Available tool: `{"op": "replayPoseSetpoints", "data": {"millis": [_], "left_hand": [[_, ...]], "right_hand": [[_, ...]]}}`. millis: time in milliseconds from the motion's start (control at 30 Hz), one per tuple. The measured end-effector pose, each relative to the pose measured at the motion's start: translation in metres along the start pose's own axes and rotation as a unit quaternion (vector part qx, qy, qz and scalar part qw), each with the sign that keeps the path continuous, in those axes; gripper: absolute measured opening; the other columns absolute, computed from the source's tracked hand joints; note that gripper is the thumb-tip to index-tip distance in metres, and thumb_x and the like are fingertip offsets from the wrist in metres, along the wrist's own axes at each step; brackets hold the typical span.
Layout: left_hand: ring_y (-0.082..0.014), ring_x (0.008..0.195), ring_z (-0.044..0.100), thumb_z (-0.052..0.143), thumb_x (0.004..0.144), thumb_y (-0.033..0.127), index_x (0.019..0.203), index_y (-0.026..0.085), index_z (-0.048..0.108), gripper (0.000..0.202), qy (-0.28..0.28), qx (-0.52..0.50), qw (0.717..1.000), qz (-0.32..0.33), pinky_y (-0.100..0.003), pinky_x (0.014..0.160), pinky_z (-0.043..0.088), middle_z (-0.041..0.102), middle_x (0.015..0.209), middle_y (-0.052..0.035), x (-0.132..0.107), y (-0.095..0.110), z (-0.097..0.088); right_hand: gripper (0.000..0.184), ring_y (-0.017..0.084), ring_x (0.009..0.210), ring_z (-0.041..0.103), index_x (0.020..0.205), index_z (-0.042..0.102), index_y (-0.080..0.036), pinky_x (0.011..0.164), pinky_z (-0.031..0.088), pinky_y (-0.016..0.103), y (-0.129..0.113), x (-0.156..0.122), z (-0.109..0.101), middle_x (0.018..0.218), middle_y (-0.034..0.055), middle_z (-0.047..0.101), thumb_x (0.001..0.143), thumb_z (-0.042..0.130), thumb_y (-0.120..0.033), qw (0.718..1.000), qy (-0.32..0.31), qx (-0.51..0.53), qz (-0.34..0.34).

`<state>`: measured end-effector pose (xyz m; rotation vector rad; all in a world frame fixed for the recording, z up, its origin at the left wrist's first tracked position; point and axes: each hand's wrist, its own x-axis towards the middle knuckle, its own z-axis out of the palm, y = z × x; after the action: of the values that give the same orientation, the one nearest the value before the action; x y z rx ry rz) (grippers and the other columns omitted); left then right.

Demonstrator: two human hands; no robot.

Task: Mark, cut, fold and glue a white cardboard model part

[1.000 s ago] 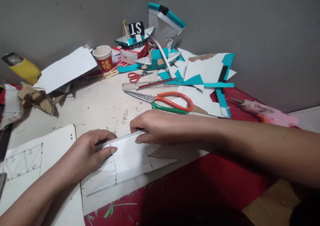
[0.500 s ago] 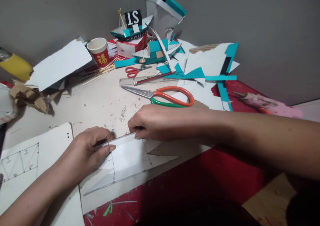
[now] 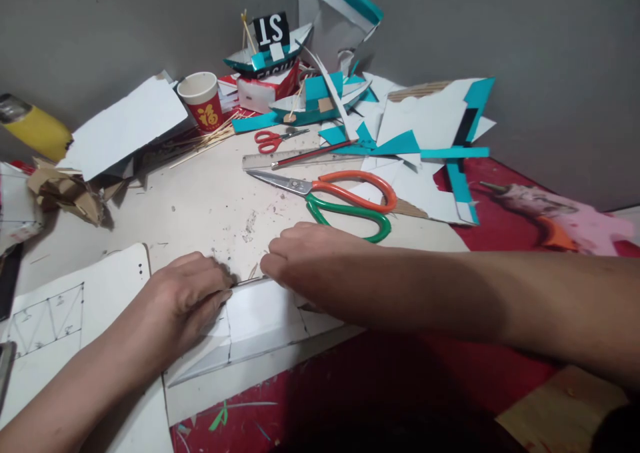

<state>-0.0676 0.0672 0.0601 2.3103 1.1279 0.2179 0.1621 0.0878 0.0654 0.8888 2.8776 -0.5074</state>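
A folded white card piece [image 3: 263,316] with pencil lines across it lies slantwise on the worktop. At its left part, my left hand [image 3: 193,293] pinches the far edge, thumb on the near side and fingers behind. My right hand [image 3: 305,259] is curled over the same far edge further right, its thumb and fingertips largely hidden. Just beyond the right hand lie large scissors [image 3: 300,185] with one orange and one green handle, slightly apart. Under my left forearm is a white sheet [image 3: 113,273] with a zigzag drawing.
Behind the scissors are a ruler [image 3: 255,163], a pencil [image 3: 310,155] and small red scissors [image 3: 269,143]. Two card boats, one front [image 3: 300,113], one raised behind [image 3: 250,59], stand near the wall beside a paper cup [image 3: 200,93]. A pink glue gun [image 3: 543,206] lies right.
My right hand has turned over and rolled forward on the card's far edge, hiding its thumb, and its forearm sits lower. The green scissor handle shows more. The view has shifted slightly.
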Motion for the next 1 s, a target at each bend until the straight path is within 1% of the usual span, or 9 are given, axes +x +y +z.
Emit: {"op": "replayPoseSetpoints", "data": {"millis": [67,133,300,400,633,733,800,933,1000], "left_hand": [[-0.0176,0.075,0.058,0.047,0.094,0.026,0.085,0.022,0.068,0.023,-0.019,0.029,0.999,0.028,-0.030,0.068,0.047,0.065,0.077,-0.0042,-0.002,0.001,0.000],[-0.0177,0.075,0.057,0.044,0.096,0.023,0.086,0.021,0.068,0.025,-0.013,0.058,0.997,0.058,-0.030,0.066,0.046,0.064,0.078,-0.0050,-0.004,0.001,0.002],[-0.0198,0.075,0.053,0.041,0.098,0.017,0.088,0.018,0.066,0.026,0.013,0.147,0.982,0.121,-0.034,0.067,0.044,0.064,0.082,-0.0072,-0.013,0.002,0.012],[-0.0200,0.076,0.051,0.041,0.097,0.015,0.089,0.017,0.065,0.025,0.006,0.162,0.979,0.128,-0.035,0.067,0.044,0.064,0.085,-0.0077,-0.017,0.000,0.015],[-0.0178,0.084,0.059,0.044,0.093,0.014,0.095,0.019,0.063,0.020,-0.012,-0.002,0.999,0.043,-0.032,0.075,0.049,0.066,0.088,-0.0055,-0.011,-0.004,0.005],[-0.0176,0.086,0.063,0.046,0.090,0.017,0.096,0.021,0.065,0.020,-0.033,-0.051,0.998,-0.020,-0.032,0.077,0.052,0.068,0.093,-0.0047,-0.012,-0.002,-0.005],[-0.0187,0.092,0.065,0.051,0.089,0.020,0.105,0.024,0.065,0.022,-0.044,-0.074,0.994,-0.061,-0.031,0.079,0.053,0.070,0.103,-0.0045,-0.020,-0.001,-0.013],[-0.0236,0.115,0.061,0.059,0.089,0.032,0.131,0.035,0.052,0.043,-0.010,-0.061,0.992,-0.109,-0.034,0.092,0.053,0.063,0.130,-0.0022,-0.048,0.004,-0.020],[-0.0272,0.126,0.053,0.062,0.088,0.037,0.143,0.038,0.039,0.060,-0.006,-0.024,0.995,-0.095,-0.038,0.097,0.052,0.053,0.143,-0.0033,-0.063,0.008,-0.016]], "right_hand": [[0.018,0.019,0.071,0.057,0.084,0.064,-0.015,0.062,0.035,0.030,-0.003,-0.001,0.000,0.078,0.0060,0.065,0.085,0.051,-0.002,1.000,0.002,0.002,-0.003],[0.019,0.019,0.069,0.054,0.083,0.063,-0.015,0.062,0.034,0.030,-0.006,-0.003,0.003,0.075,0.0056,0.062,0.086,0.051,-0.001,1.000,0.013,-0.012,-0.017],[0.023,0.021,0.065,0.049,0.080,0.061,-0.015,0.061,0.030,0.033,-0.011,-0.012,0.019,0.072,0.0070,0.057,0.089,0.044,-0.002,0.987,0.099,-0.097,-0.083],[0.023,0.021,0.066,0.048,0.081,0.060,-0.015,0.061,0.030,0.034,-0.011,-0.015,0.024,0.072,0.0068,0.056,0.090,0.042,-0.004,0.981,0.127,-0.116,-0.090],[0.018,0.019,0.068,0.047,0.084,0.059,-0.015,0.065,0.033,0.032,-0.002,-0.015,0.020,0.078,0.0057,0.057,0.088,0.048,-0.002,0.994,0.087,-0.023,-0.062],[0.017,0.019,0.069,0.046,0.085,0.058,-0.016,0.066,0.034,0.031,0.002,-0.016,0.023,0.079,0.0048,0.056,0.089,0.047,-0.003,0.992,0.105,0.005,-0.069],[0.017,0.019,0.069,0.046,0.084,0.057,-0.016,0.066,0.034,0.031,0.002,-0.017,0.026,0.079,0.0047,0.056,0.089,0.047,-0.003,0.991,0.114,0.005,-0.072],[0.017,0.019,0.069,0.045,0.081,0.056,-0.017,0.064,0.034,0.031,0.001,-0.017,0.028,0.079,0.0046,0.055,0.089,0.047,-0.003,0.991,0.116,0.001,-0.069],[0.019,0.019,0.069,0.045,0.080,0.055,-0.017,0.064,0.033,0.031,0.001,-0.016,0.028,0.078,0.0044,0.055,0.089,0.047,-0.003,0.991,0.116,0.007,-0.067]]}}
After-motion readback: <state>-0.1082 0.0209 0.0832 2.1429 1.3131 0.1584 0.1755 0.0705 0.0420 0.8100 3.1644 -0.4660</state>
